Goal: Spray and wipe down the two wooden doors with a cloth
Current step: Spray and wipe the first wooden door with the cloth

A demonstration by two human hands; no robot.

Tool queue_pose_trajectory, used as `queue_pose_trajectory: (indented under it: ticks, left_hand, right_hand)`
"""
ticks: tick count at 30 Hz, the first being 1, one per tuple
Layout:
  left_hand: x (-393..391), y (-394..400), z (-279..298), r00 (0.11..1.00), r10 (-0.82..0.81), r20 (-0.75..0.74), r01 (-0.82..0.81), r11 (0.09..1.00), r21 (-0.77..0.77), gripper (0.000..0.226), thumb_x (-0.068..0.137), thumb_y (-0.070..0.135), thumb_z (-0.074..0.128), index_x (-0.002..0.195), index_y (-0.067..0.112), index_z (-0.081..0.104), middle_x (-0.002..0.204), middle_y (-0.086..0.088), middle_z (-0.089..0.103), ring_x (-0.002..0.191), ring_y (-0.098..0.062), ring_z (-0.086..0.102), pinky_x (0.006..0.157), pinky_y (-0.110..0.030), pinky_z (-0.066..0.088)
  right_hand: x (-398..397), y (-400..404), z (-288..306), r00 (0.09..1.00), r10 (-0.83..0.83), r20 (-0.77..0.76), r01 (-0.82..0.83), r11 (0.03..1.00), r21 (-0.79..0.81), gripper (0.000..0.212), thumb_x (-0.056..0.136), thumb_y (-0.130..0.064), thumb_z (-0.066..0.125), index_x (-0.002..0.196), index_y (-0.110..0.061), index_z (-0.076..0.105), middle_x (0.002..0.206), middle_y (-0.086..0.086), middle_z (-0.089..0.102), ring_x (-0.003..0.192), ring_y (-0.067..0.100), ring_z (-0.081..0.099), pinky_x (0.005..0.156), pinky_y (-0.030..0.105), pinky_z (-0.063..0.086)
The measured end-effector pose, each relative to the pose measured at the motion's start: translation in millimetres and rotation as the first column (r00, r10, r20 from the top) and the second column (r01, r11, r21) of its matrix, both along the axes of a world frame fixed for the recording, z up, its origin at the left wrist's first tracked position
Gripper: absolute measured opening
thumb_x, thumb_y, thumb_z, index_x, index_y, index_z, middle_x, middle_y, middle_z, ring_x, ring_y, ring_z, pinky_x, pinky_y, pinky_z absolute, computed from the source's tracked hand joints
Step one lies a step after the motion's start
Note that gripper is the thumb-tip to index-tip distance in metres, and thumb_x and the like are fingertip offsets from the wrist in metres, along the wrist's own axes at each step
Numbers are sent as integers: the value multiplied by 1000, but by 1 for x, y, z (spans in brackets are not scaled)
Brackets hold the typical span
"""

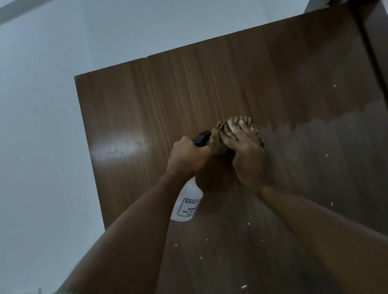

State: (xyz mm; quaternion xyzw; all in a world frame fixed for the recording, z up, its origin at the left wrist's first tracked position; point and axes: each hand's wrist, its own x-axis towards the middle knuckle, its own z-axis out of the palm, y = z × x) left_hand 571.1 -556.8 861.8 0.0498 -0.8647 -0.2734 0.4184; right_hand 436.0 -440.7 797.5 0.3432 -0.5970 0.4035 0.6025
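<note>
- Head view – the right hand (247, 150) is pressing a brown cloth (223, 134) against the wooden door (204, 83), fingers spread flat over it; a dull wiped band is reaching right from the cloth.
- The left hand (189, 155) is gripping the spray bottle (187, 203), fingers curled round its neck.
- Judging by the glossy upper panel – plenty is remaining.
- Count: one door showing, one cloth, one bottle, two hands.

The door (205, 90) was brown wood-grain, glossy at its upper left, dull and hazy at its right. On the door, the cloth (225, 131) looked soft, striped fabric. Beside it, the bottle (186, 205) was white plastic.
</note>
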Motion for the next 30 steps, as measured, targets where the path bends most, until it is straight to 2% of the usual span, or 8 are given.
queue_pose_trajectory:
  ticks: [4, 7, 10, 12, 17, 20, 24, 30]
  left_hand:
    - [-10, -4, -11, 1000, 7, 26, -6, 999, -35, 40, 90, 48, 68, 97, 8, 69, 82, -8, 74, 61, -16, 64, 55, -30, 50]
    - [-15, 3, -15, 999, -13, 35, 14, 999, -34, 39, 90, 46, 69, 96, 8, 69, 82, -8, 73, 63, -17, 64, 57, -32, 50]
    - [-20, 13, -16, 999, -28, 38, 29, 999, -33, 35, 94, 43, 71, 97, 8, 68, 85, -8, 75, 66, -19, 67, 60, -34, 53]
    - [-24, 20, -16, 999, -26, 30, 27, 999, -39, 35, 94, 44, 72, 94, 9, 68, 86, -10, 76, 66, -19, 67, 60, -35, 54]
    - [-35, 38, -18, 1000, -27, 16, 27, 1000, 3, 26, 89, 35, 71, 84, 10, 65, 80, -8, 72, 62, -17, 61, 57, -34, 49]
    - [-40, 46, -14, 999, -35, 32, 35, 999, 8, 34, 87, 42, 71, 91, 9, 69, 85, -10, 76, 66, -20, 66, 60, -37, 54]
    - [-44, 64, -7, 998, -55, 18, 55, 998, 31, 67, 63, 68, 67, 96, 10, 71, 88, -10, 77, 70, -22, 70, 65, -42, 61]
    - [-65, 68, -2, 1000, 4, 3, -4, 999, 31, 36, 92, 44, 71, 98, 9, 70, 88, -11, 78, 66, -21, 71, 66, -41, 64]
  right_hand:
    - [-2, 13, -90, 991, 2, -135, 22, 984, 177, 55, 90, 8, 48, 135, -17, 68, 155, 6, 52, 148, 32, 41, 119, 56, 36]
    - [-19, 34, -51, 987, 19, -158, 21, 969, 246, 54, 92, 15, 52, 133, -14, 69, 155, 8, 52, 149, 31, 41, 122, 55, 31]
    - [-27, 40, 17, 1000, 18, 8, -19, 997, 77, 51, 97, 9, 47, 132, -20, 70, 155, 3, 52, 149, 28, 40, 125, 47, 26]
    - [-26, 37, 19, 999, 9, 42, -10, 1000, 22, 53, 95, 10, 47, 133, -20, 70, 154, 5, 52, 149, 29, 39, 123, 50, 30]
    - [-22, 43, -87, 994, 13, -111, 1, 992, 124, 46, 95, 6, 52, 130, -16, 72, 152, 5, 55, 146, 31, 45, 121, 44, 35]
    - [-43, 64, -47, 988, 35, -150, 0, 973, 229, 45, 98, -2, 43, 130, -14, 72, 154, 7, 52, 148, 30, 41, 125, 44, 27]
    - [-54, 74, 20, 1000, 10, -15, -8, 994, 105, 50, 96, 6, 45, 133, -17, 70, 155, 7, 51, 150, 30, 38, 123, 53, 29]
    - [-57, 76, -87, 992, 50, -113, -37, 993, 112, 53, 91, 16, 56, 130, -16, 72, 152, 6, 55, 145, 34, 45, 114, 57, 42]
